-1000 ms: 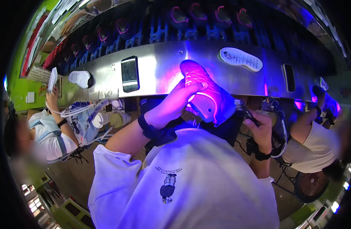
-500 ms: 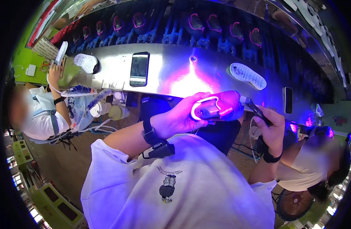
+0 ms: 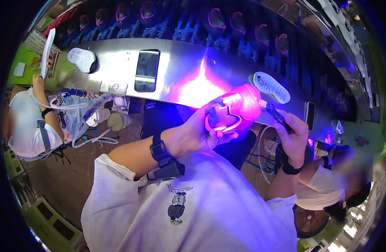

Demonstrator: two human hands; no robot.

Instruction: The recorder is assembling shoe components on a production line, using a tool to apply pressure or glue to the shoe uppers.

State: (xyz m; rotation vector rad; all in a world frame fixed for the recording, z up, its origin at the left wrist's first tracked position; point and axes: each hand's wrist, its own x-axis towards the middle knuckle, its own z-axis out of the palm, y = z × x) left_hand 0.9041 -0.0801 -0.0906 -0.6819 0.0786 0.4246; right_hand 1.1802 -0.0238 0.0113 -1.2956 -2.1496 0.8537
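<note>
My left hand [image 3: 196, 131] grips a shoe upper [image 3: 248, 103] that glows pink and red under violet light, its collar opening tilted toward me. The fingers wrap round the collar end. In my right hand [image 3: 294, 133] is a dark-handled brush [image 3: 278, 116], held between thumb and fingers. Its pale tip lies at the right side of the upper and appears to touch it. A thin pale tube [image 3: 262, 140] hangs below the right hand. Just beyond the brush, a white shoe sole [image 3: 272, 87] rests on the metal bench [image 3: 176, 52].
A phone [image 3: 147, 70] and another white sole [image 3: 81, 59] lie on the bench to the left; a second phone [image 3: 310, 116] is at the right. Several dark shoe uppers stand on the blue conveyor [image 3: 189, 31] behind. Co-workers [image 3: 27, 126] sit on both sides; the left one holds a white sole [image 3: 47, 52].
The upper has turned in my left hand, its far end swinging up and the collar facing me more. The brush stays at its right side. The left co-worker's sole has shifted.
</note>
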